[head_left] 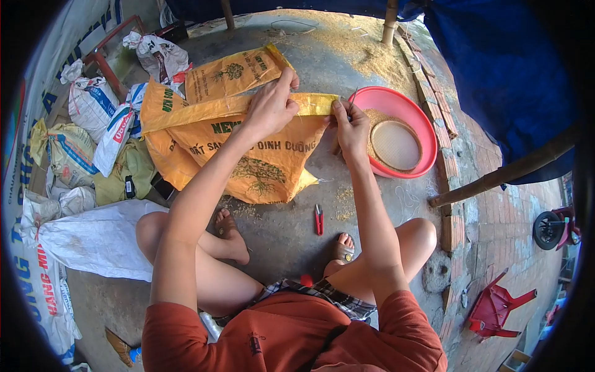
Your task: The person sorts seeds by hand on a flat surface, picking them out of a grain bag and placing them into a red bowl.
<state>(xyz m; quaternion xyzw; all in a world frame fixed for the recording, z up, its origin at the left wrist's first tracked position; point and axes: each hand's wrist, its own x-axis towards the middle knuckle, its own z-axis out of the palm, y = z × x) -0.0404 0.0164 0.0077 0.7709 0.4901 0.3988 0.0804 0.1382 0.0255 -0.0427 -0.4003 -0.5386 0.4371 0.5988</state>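
Head view: left hand (271,106) at twelve o'clock, right hand (352,128) at one, both pinching folded edge (315,103) of orange sack (282,158); I'd keep it evenly taut

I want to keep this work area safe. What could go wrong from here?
The red-handled snips lie on the floor near the right sandal, so a shifting foot might step on them. The right hand pinches the orange woven sack close to the pink basin, so a sideways swing could jostle the round sieve in it.
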